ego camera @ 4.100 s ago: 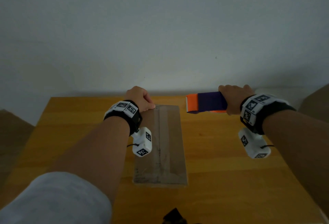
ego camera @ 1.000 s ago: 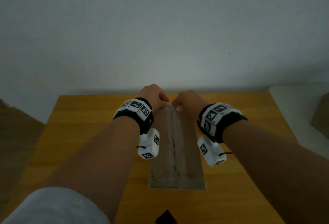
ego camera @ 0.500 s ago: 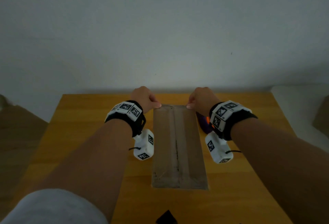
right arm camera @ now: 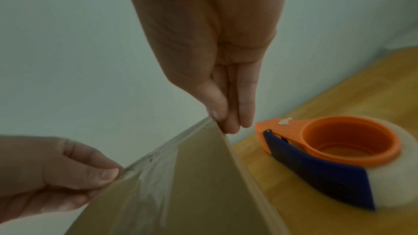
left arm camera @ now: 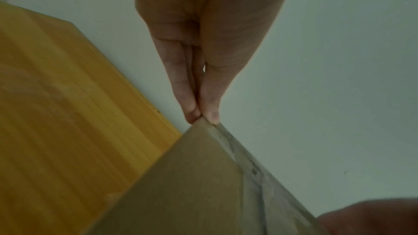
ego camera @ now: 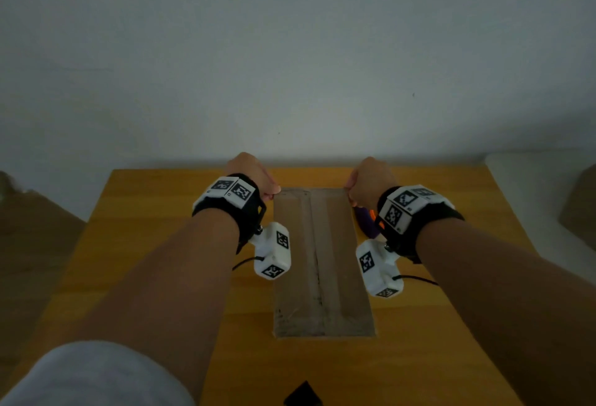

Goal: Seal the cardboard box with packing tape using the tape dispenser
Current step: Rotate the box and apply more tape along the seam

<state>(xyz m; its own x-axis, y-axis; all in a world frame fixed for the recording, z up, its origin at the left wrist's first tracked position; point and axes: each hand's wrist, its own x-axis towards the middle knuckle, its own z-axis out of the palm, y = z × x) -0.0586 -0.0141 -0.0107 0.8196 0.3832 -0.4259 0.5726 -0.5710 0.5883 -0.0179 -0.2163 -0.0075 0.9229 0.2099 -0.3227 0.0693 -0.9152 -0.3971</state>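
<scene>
A long flat cardboard box (ego camera: 322,260) lies on the wooden table (ego camera: 161,228), with clear tape along its middle seam. My left hand (ego camera: 254,176) pinches the box's far left corner between thumb and fingers (left arm camera: 192,112). My right hand (ego camera: 367,179) pinches the far right corner, thumb (right arm camera: 214,106) on the top face. The orange and blue tape dispenser (right arm camera: 328,153) lies flat on the table just right of the box, beside my right wrist (ego camera: 367,221), with nothing holding it. The box (left arm camera: 192,185) fills the lower part of both wrist views.
A plain pale wall (ego camera: 290,50) stands right behind the table's far edge. A white surface (ego camera: 541,195) adjoins the table on the right. A small dark object (ego camera: 303,396) sits at the table's near edge.
My right hand has put down the tape dispenser beside the box. Both hands then slid apart from the seam's far end to the box's far corners.
</scene>
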